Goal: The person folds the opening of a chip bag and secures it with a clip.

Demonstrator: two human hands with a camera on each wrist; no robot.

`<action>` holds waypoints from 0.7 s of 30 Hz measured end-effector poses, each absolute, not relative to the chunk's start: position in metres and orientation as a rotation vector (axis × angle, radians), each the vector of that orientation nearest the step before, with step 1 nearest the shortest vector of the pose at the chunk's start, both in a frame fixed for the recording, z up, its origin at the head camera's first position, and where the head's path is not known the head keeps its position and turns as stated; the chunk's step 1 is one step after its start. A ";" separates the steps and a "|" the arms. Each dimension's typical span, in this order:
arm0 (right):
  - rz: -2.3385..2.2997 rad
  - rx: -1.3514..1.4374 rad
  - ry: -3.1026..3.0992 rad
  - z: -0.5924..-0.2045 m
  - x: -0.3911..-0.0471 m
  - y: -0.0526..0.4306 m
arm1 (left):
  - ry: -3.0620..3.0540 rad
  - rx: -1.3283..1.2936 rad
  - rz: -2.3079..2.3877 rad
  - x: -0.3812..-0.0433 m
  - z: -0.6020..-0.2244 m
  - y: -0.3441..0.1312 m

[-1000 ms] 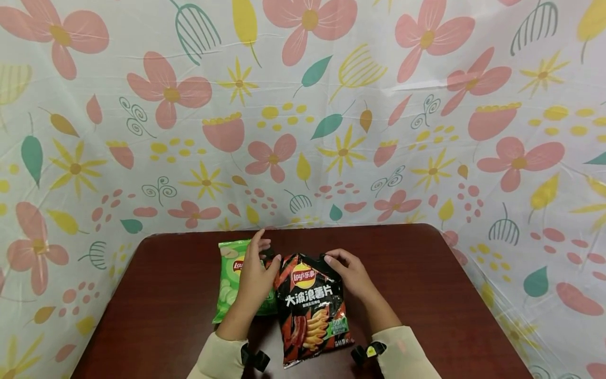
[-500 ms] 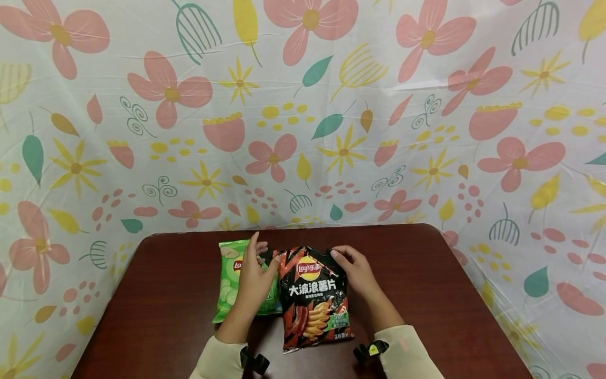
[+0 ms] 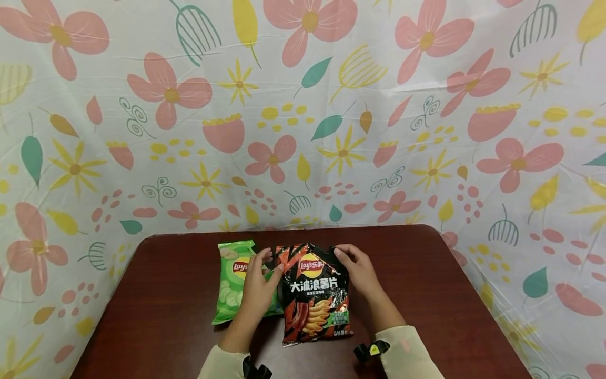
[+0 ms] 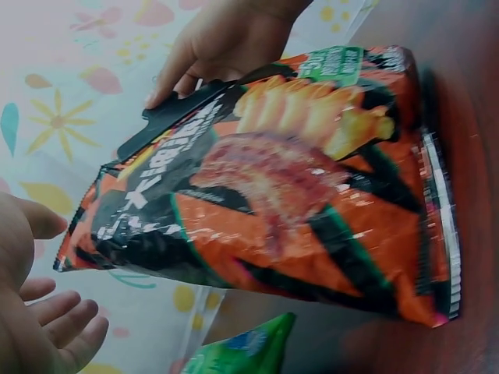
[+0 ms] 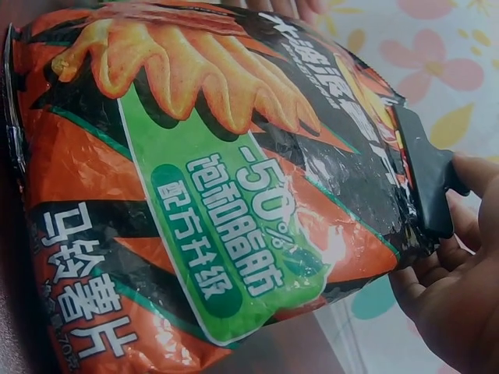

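Observation:
A black-and-orange chip bag [image 3: 314, 295] stands tilted up off the table in the head view, its printed front facing me. Across its top edge sits a black bag clip [image 5: 425, 171]. My right hand [image 3: 363, 276] pinches that clip, thumb on its lever and fingers behind, as the right wrist view shows. At the bag's upper left corner hovers my left hand [image 3: 259, 289]. Its fingers [image 4: 66, 323] are loosely spread in the left wrist view, the thumb very close to the corner; whether it touches I cannot tell.
A green chip bag [image 3: 229, 295] lies on the dark red table [image 3: 165, 310], partly behind my left hand and left of the black bag. A flower-printed curtain [image 3: 303, 131] hangs right behind the table's far edge.
The black chip bag has moved slightly up and right along with my right hand. My left hand's fingers have come down from pointing upward and bend nearer the bag's corner.

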State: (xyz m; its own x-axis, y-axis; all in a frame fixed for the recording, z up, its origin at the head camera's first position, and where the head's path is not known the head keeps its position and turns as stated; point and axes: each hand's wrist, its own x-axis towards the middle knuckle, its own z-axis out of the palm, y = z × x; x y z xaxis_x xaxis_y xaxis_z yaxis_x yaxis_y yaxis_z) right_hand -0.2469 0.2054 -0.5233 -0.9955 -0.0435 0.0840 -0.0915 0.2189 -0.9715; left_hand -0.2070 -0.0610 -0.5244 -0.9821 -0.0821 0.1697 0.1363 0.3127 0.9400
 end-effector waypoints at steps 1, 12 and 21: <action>1.940 0.133 -2.415 -0.523 -0.247 0.205 | -2.392 -0.053 -1.743 -0.206 -0.526 -0.060; 2.017 0.152 -2.325 -0.526 -0.246 0.205 | -2.435 -0.076 -1.768 -0.197 -0.536 -0.051; 2.034 0.143 -2.303 -0.525 -0.247 0.204 | -2.477 -0.053 -1.786 -0.194 -0.544 -0.044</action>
